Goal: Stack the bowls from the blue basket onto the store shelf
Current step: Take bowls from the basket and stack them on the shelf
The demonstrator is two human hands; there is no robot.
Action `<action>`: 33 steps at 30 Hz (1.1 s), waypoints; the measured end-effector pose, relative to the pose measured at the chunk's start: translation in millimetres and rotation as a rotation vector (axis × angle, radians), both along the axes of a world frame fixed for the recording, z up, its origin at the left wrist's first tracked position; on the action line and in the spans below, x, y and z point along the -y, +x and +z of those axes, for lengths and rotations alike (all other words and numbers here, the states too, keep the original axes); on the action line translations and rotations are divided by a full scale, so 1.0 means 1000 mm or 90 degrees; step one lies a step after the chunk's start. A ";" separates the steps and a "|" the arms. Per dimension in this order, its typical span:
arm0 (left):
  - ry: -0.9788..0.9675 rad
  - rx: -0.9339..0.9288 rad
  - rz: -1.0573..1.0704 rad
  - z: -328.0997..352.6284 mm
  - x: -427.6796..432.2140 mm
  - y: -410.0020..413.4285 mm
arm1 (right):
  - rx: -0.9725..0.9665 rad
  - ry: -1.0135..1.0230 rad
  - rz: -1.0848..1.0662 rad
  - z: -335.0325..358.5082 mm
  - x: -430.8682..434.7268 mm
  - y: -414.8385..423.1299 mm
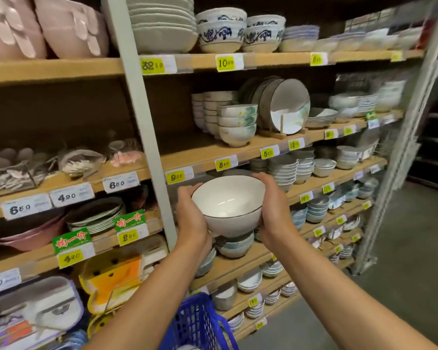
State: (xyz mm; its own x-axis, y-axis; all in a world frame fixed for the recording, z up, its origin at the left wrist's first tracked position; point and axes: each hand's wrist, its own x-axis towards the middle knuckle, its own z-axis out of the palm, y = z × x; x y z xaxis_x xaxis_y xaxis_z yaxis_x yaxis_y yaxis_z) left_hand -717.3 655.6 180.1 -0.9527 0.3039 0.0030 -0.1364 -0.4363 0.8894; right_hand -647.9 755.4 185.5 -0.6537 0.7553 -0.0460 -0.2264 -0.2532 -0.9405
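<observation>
I hold a white bowl with a thin dark rim in both hands, in front of the shelves at mid height. My left hand grips its left side and my right hand its right side. The bowl tilts slightly toward me, its inside bare. The blue basket sits low between my forearms; its contents are mostly hidden. A stack of similar bowls with a green pattern stands on the wooden shelf above my hands, with bare shelf to its left.
A grey upright post divides the shelving just left of my hands. Plates on a wooden rack stand right of the bowl stack. More bowls fill the lower shelves. Yellow price tags line the shelf edges. The aisle floor lies to the right.
</observation>
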 end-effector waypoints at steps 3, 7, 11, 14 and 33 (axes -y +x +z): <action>-0.016 -0.004 -0.004 0.009 -0.035 0.010 | -0.011 -0.002 -0.010 0.009 -0.036 0.010; -0.004 -0.014 -0.003 0.026 -0.089 0.021 | -0.005 0.018 -0.005 0.022 -0.090 0.020; -0.002 -0.014 0.007 0.040 -0.135 0.028 | -0.009 0.037 0.015 0.037 -0.138 0.023; -0.001 -0.003 0.026 0.046 -0.161 0.028 | -0.020 0.057 0.026 0.045 -0.166 0.021; -0.049 -0.151 0.058 0.085 -0.217 -0.061 | -0.066 -0.108 0.157 0.091 -0.252 -0.069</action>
